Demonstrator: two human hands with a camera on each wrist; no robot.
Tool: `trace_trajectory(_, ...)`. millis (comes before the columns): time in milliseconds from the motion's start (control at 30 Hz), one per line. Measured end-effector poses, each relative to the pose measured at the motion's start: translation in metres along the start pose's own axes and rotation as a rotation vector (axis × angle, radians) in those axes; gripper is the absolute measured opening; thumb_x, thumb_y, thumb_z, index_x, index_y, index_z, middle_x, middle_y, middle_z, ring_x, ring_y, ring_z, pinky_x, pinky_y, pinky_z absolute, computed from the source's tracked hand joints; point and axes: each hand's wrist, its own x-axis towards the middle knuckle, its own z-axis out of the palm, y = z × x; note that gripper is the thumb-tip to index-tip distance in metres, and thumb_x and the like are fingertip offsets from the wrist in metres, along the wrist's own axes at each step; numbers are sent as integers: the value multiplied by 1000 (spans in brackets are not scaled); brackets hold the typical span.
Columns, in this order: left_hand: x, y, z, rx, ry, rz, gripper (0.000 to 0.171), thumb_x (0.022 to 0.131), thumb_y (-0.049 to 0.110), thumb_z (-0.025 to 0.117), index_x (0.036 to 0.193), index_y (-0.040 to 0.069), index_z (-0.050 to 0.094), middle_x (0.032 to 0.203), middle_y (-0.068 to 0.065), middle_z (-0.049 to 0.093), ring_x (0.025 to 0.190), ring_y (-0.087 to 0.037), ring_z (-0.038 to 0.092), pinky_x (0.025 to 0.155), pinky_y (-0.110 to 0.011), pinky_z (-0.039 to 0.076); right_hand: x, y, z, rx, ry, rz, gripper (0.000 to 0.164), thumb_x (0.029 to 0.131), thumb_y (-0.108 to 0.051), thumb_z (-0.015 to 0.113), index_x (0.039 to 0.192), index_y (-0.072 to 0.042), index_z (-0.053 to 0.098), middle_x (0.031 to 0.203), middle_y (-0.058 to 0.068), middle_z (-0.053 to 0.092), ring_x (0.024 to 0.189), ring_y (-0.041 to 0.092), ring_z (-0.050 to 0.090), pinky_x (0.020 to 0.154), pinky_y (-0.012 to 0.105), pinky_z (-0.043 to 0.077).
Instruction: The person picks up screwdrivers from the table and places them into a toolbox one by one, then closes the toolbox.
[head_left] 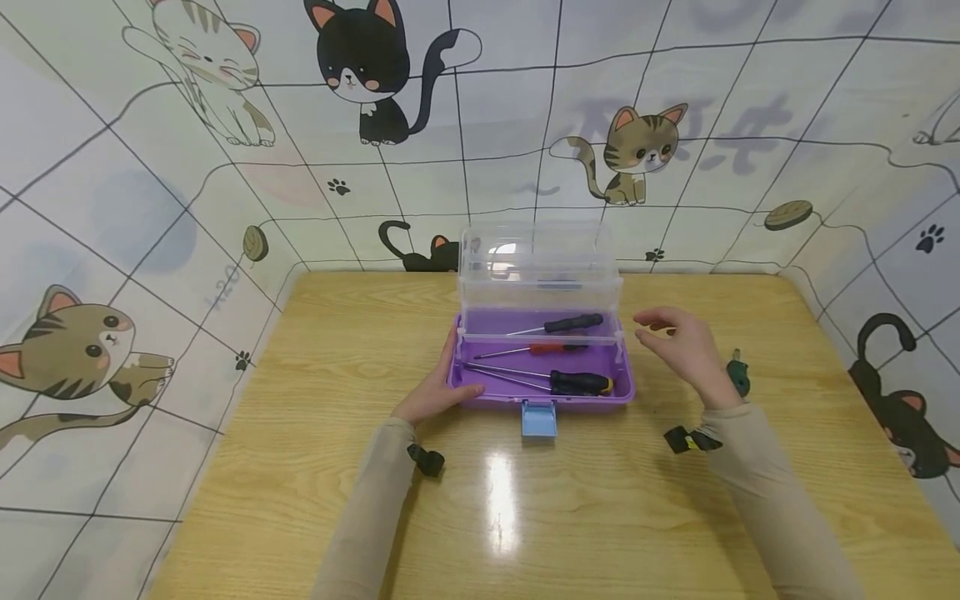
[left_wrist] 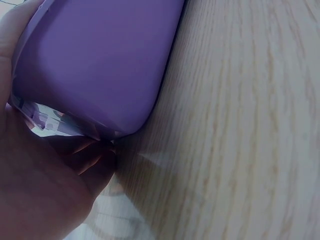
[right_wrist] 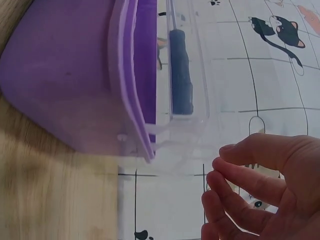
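Observation:
A purple toolbox (head_left: 540, 403) stands on the table, its clear lid (head_left: 536, 250) raised and its blue latch (head_left: 538, 419) hanging at the front. My left hand (head_left: 435, 392) holds the box's left end, thumb on the front rim and fingers along the side. Inside lie a red-handled screwdriver (head_left: 551, 348) and black-handled screwdrivers (head_left: 581, 382). Another dark-handled screwdriver (right_wrist: 181, 72) rests in a clear tray (right_wrist: 197, 75), seen in the right wrist view. To the right of the box my right hand (head_left: 682, 346) hovers with loosely bent fingers, holding nothing.
A wood-grain table (head_left: 330, 400) carries the box near its back edge. Cat-patterned sheeting (head_left: 510, 125) rises behind and on both sides. A small green object (head_left: 738, 373) shows beside the right wrist; its kind is unclear.

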Motion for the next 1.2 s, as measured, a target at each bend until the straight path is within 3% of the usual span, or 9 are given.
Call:
trace_trajectory(100, 1, -4, 0, -3, 16, 11, 114, 83, 21, 76, 151, 41, -13, 161, 1, -8, 145, -28, 4, 114, -51, 9, -3, 5, -4, -3, -1, 28, 27, 94, -10, 62, 115, 6, 64, 115, 26, 62, 104, 39, 55, 90, 54, 41)
trace_trajectory(400, -3, 6, 0, 3, 3, 6, 113, 85, 16, 73, 152, 37, -15, 160, -2, -10, 144, -28, 2, 114, -51, 8, -14, 21, -13, -3, 33, 76, 28, 94, -12, 63, 115, 5, 64, 115, 27, 61, 102, 38, 55, 89, 54, 41)
trace_trajectory(500, 0, -4, 0, 13, 18, 7, 112, 84, 20, 74, 151, 43, -14, 161, 1, -8, 144, -27, 3, 114, -51, 10, -16, 28, -15, -18, 35, 87, 29, 94, -13, 62, 115, 6, 63, 116, 28, 61, 102, 38, 55, 88, 53, 41)
trace_trajectory(600, 0, -4, 0, 12, 25, 0, 114, 83, 22, 76, 150, 46, -12, 161, 3, -7, 144, -26, 5, 114, -50, 11, -20, 33, -17, -30, 28, 111, 30, 95, -15, 61, 117, 6, 62, 116, 27, 60, 103, 38, 54, 87, 50, 41)
trace_trajectory(1067, 2, -8, 1, -12, 16, 41, 114, 83, 18, 75, 152, 41, -13, 160, 3, -9, 145, -27, 2, 114, -51, 8, -37, 45, -24, -39, 25, 156, 33, 97, -17, 58, 118, 8, 61, 117, 29, 58, 100, 37, 52, 85, 52, 40)
trace_trajectory(1200, 2, -7, 1, -15, 19, 28, 115, 82, 20, 77, 151, 45, -12, 160, 7, -8, 145, -23, 3, 114, -48, 9, -42, 51, -26, -48, 25, 170, 34, 97, -18, 58, 119, 8, 60, 115, 29, 58, 101, 39, 52, 82, 50, 41)
